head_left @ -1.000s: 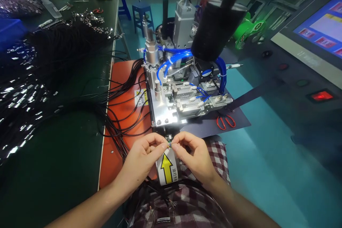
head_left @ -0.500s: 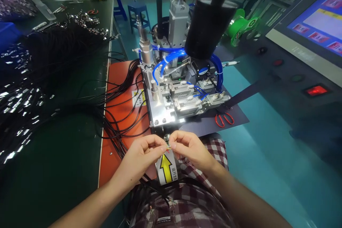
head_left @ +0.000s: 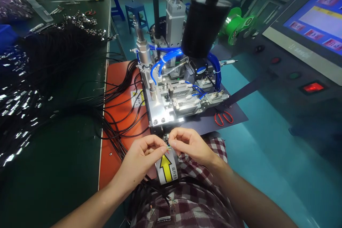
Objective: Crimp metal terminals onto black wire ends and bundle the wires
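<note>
My left hand [head_left: 146, 155] is closed in a pinch on the end of a cable whose thin coloured wires [head_left: 168, 149], yellow and red among them, poke out past the thumb and fingertip. Right beside those wire tips is my right hand [head_left: 188, 143], thumb and forefinger pressed together; what lies between them is too small to make out. Below the fingers shows a white label with a yellow arrow [head_left: 166, 169]. More black cables with stripped, coloured ends [head_left: 171, 201] lie across my lap on the checked cloth.
Ahead stands a metal machine [head_left: 171, 103] with blue air tubes, a black cylinder [head_left: 204, 25] hanging over it. Black cables [head_left: 114, 131] cross the orange plate [head_left: 112, 165] on the left. Red-handled scissors [head_left: 223, 118] lie to the right, under a control panel [head_left: 301, 53].
My right hand has shifted slightly up, and its fingertips are a little farther from the wire tips. The left hand keeps its pinch nearly in place. The view has shifted slightly.
</note>
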A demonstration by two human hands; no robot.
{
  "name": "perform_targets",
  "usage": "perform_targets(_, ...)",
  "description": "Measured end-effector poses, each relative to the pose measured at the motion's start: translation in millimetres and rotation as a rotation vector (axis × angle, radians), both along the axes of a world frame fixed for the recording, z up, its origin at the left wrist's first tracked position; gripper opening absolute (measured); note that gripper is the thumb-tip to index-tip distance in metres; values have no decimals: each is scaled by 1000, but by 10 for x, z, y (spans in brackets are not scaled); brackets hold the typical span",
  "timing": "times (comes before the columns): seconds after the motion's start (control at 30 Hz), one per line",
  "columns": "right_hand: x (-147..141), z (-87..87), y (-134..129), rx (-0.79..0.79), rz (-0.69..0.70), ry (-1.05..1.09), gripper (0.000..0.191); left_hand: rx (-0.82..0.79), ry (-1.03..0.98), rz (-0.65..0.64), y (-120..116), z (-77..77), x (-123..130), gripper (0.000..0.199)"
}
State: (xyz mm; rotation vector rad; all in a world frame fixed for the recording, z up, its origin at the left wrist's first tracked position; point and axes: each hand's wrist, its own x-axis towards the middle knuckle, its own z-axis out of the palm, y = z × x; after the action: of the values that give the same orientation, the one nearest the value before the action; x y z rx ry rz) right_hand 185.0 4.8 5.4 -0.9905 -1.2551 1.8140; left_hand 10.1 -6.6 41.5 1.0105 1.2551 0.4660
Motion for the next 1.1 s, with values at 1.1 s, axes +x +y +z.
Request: perform_targets(1.1, -234, 34, -271, 386, -396, -401, 11, 33, -2, 119, -36, -68, 30, 26)
